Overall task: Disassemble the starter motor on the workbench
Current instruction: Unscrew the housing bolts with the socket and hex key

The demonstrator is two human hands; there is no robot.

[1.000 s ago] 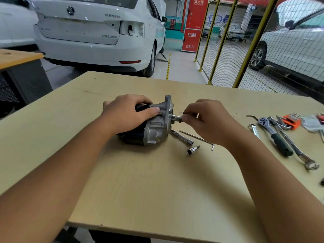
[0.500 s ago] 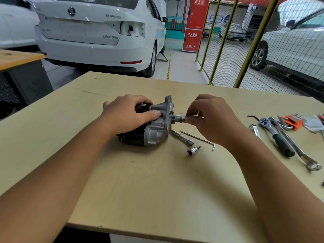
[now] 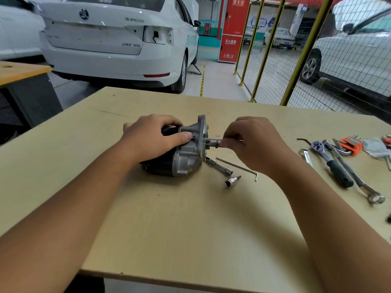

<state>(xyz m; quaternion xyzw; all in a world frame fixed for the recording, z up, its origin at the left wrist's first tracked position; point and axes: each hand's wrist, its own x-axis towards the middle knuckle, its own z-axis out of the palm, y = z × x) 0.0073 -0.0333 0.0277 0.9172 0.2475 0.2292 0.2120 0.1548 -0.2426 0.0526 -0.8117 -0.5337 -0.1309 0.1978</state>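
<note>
My left hand (image 3: 155, 138) grips the starter motor with its black cylindrical body and cast grey aluminium nose housing (image 3: 179, 153), fingers curled over the top and thumb pressed along the housing's side. My right hand (image 3: 251, 142) pinches a slim steel socket tool (image 3: 213, 142) between thumb and fingertips, its far end meeting the motor's round mounting flange. The motor lies on its side near the middle of the pale plywood workbench (image 3: 190, 229), flange facing right.

Just right of the motor, below my right hand, lie a short steel extension bar (image 3: 219, 164), a thin L-shaped hex key (image 3: 237, 166) and a small chrome socket bit (image 3: 232, 181). Farther right of the motor sit a chrome ratchet with a dark green handle (image 3: 332, 163), a long steel combination spanner (image 3: 355, 176) and an orange-cased folding hex key set (image 3: 350, 144).

Beyond the motor, past the bench's far edge, stand a white saloon car (image 3: 114, 39), a red fire-equipment cabinet (image 3: 231, 28) and a yellow-framed wire mesh fence (image 3: 296, 60).
</note>
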